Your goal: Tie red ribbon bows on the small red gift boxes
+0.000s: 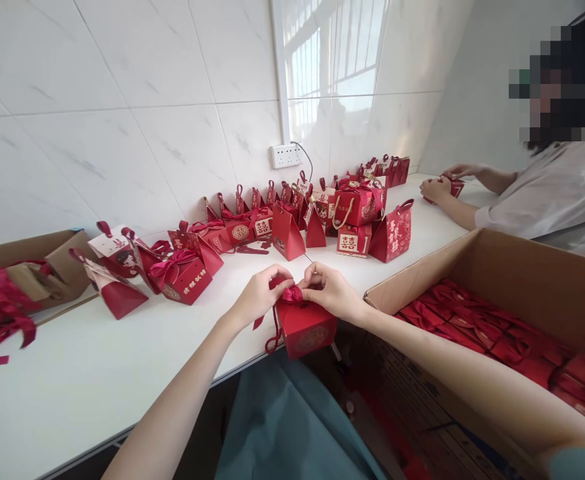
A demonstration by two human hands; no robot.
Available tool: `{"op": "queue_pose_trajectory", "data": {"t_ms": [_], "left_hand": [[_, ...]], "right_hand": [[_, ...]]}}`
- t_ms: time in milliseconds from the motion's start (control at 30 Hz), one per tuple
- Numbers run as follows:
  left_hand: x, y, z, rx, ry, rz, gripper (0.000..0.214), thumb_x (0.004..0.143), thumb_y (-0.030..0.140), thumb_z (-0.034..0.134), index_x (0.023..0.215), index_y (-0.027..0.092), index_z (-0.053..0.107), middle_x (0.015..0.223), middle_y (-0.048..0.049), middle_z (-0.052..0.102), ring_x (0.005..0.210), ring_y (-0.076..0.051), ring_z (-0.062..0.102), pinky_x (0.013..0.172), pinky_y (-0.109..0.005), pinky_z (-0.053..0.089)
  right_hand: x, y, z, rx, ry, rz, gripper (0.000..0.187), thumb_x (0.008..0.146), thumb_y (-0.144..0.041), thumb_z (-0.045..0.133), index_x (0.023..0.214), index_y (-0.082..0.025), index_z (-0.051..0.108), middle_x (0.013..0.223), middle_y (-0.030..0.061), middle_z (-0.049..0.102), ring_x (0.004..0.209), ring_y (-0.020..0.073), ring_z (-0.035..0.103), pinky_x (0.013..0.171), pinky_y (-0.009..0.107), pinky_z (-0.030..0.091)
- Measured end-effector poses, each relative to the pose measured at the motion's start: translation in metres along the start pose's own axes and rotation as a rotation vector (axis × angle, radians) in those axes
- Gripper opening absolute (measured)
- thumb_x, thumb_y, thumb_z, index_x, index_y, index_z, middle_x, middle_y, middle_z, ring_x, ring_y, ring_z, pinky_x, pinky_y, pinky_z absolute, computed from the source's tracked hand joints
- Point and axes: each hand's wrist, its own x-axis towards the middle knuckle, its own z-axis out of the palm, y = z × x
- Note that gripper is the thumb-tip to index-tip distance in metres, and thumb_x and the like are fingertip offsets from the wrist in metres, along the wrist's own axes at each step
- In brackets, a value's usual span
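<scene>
A red gift box (308, 330) with a round pattern on its side sits at the table's front edge, below both hands. On its top is a bow of dark pink ribbon (292, 293). My left hand (261, 293) pinches the bow's left side with closed fingers, and my right hand (333, 292) pinches its right side. A twisted red cord (274, 330) hangs down the box's left side. The fingers partly cover the bow, so the exact shape of the knot is hidden.
Many red gift boxes (288, 230) stand along the wall. An open carton (422, 273) full of red boxes is at the right. Another carton (75, 257) with ribbons (7, 327) lies at the left. Beyond, another person's hands (439, 189) hold a red box.
</scene>
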Motion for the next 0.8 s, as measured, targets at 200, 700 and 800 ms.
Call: {"op": "queue_pose_trajectory", "data": {"t_ms": [200, 700, 800], "left_hand": [[-0.017, -0.001, 0.012, 0.090, 0.032, 0.049, 0.010, 0.080, 0.027, 0.052, 0.077, 0.019, 0.058, 0.083, -0.0026, 0.061, 0.082, -0.017, 0.055, 0.077, -0.027, 0.043], [-0.032, 0.011, 0.024, -0.080, 0.008, -0.040, 0.017, 0.080, 0.031, 0.056, 0.081, 0.018, 0.066, 0.104, -0.0075, 0.060, 0.099, -0.021, 0.055, 0.087, -0.032, 0.043], [-0.032, 0.007, 0.032, -0.181, 0.076, -0.115, 0.021, 0.079, 0.036, 0.057, 0.079, 0.017, 0.066, 0.102, -0.0074, 0.060, 0.097, -0.021, 0.055, 0.084, -0.030, 0.043]], "right_hand": [[-0.003, -0.007, -0.002, -0.112, 0.057, -0.010, 0.022, 0.070, -0.027, 0.067, 0.071, -0.019, 0.047, 0.067, -0.0012, 0.062, 0.063, 0.0132, 0.060, 0.064, 0.029, 0.048], [-0.005, -0.008, -0.004, -0.363, 0.068, -0.054, 0.007, 0.071, -0.021, 0.059, 0.071, -0.020, 0.052, 0.068, -0.0016, 0.059, 0.062, 0.0130, 0.055, 0.061, 0.027, 0.044], [-0.003, -0.009, -0.010, -0.394, -0.019, -0.088, 0.002, 0.073, -0.020, 0.056, 0.074, -0.020, 0.053, 0.072, -0.0004, 0.060, 0.068, 0.0142, 0.056, 0.067, 0.029, 0.045]]}}
